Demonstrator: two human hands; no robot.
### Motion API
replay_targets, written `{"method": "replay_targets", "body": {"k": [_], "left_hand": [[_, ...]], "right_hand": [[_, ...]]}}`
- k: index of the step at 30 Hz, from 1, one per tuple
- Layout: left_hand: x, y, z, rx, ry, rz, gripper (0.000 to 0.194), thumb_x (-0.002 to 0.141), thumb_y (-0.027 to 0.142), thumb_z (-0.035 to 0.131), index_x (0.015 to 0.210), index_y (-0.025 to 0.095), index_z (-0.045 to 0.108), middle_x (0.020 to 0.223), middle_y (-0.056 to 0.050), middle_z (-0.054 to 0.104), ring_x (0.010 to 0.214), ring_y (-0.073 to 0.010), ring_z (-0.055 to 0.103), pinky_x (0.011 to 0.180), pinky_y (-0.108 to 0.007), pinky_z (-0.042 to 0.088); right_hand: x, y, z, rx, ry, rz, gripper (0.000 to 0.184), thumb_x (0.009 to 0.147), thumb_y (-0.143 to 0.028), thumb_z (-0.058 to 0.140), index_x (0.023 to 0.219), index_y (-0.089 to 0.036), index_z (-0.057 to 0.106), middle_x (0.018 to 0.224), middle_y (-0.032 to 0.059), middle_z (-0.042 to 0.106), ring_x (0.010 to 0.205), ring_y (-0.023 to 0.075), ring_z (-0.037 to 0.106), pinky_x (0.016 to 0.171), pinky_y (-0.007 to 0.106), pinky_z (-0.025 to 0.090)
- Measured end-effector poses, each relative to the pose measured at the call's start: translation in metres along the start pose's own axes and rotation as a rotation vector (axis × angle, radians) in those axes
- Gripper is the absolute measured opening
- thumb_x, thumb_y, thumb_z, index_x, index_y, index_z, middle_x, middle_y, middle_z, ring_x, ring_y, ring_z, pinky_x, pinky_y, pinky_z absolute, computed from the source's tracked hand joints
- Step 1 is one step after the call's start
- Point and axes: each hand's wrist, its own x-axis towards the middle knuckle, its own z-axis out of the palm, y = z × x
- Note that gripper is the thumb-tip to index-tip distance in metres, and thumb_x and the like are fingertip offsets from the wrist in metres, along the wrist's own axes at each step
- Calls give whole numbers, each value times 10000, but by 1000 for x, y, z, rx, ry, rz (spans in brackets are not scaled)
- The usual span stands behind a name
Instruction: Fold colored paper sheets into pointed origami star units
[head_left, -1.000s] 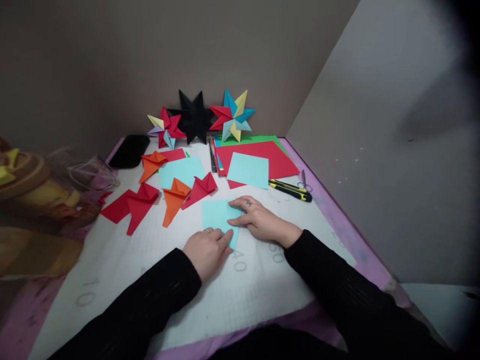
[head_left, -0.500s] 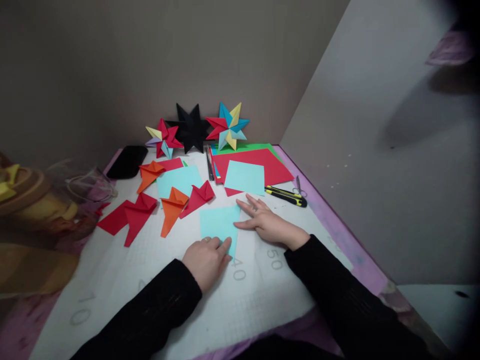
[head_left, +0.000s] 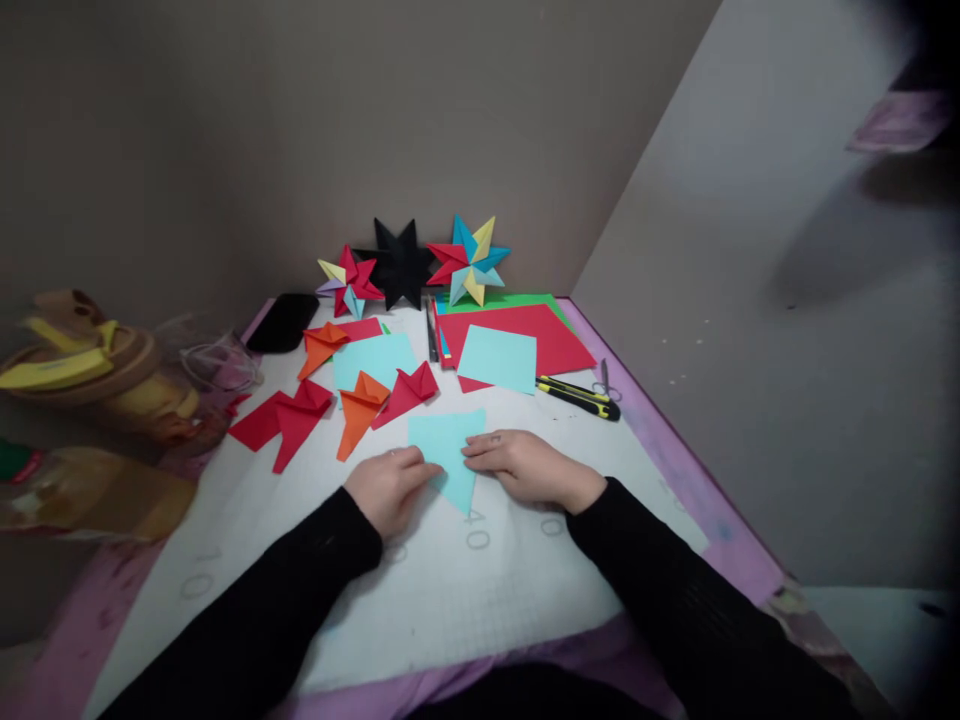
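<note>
A light blue paper [head_left: 448, 450], folded to a point toward me, lies on the white grid mat [head_left: 420, 590]. My left hand [head_left: 384, 487] presses its left edge with curled fingertips. On the paper's right edge rests my right hand [head_left: 521, 466], fingers bent and held together. Both hands pinch the sheet from opposite sides.
Folded red and orange paper pieces [head_left: 360, 400] lie behind the sheet, with another blue sheet [head_left: 498, 358] on red paper [head_left: 555, 335]. Three paper stars [head_left: 469, 258] lean on the back wall. A yellow-black cutter [head_left: 577, 395] lies right. A black pouch [head_left: 283, 322] and clutter sit left.
The blue sheet went from a near rectangle to a downward-pointing shape. My right hand came back from spread flat beside it to its right edge; my left hand shifted left along it.
</note>
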Motion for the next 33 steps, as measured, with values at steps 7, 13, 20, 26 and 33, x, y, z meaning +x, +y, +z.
{"method": "replay_targets", "body": {"k": [7, 13, 20, 26, 33], "left_hand": [[0, -24, -15, -91, 90, -289, 278, 797, 154, 449, 1052, 200, 550, 1029, -84, 583, 862, -217, 602, 712, -344, 475], [7, -8, -13, -1017, 297, -882, 388, 698, 228, 572, 1068, 233, 452, 1291, -97, 447, 780, -185, 668, 549, -268, 486], [9, -6, -17, -1225, 325, -774, 369, 650, 194, 647, 1000, 214, 533, 1177, -85, 548, 748, -171, 649, 526, -248, 457], [6, -8, -13, -727, 176, -399, 257, 739, 192, 561, 977, 214, 655, 1170, -104, 563, 963, -231, 604, 817, -382, 490], [6, -1, -10, -1263, 430, -934, 475, 706, 256, 632, 1157, 292, 486, 1338, -71, 414, 1071, -255, 576, 630, -293, 548]], "right_hand": [[-3, 4, 1, 37, -55, -8, 473, 784, -1, 411, 1134, -225, 638, 1269, 21, 575, 1214, 164, 499, 1022, 352, 415], [-5, 6, 1, 4, -48, -31, 470, 799, -11, 411, 1136, -252, 633, 1284, 5, 563, 1229, 173, 483, 1037, 382, 396], [-5, 7, -3, 14, -62, -20, 440, 813, -24, 425, 1126, -243, 642, 1283, 20, 565, 1249, 184, 460, 1050, 386, 370], [-4, 10, -2, 94, -51, -20, 430, 815, -19, 430, 1107, -244, 652, 1269, 22, 576, 1250, 170, 459, 1057, 374, 359], [-5, 12, -1, 95, -53, -23, 440, 806, -15, 425, 1106, -243, 650, 1267, 26, 578, 1252, 168, 455, 1060, 386, 356]]}}
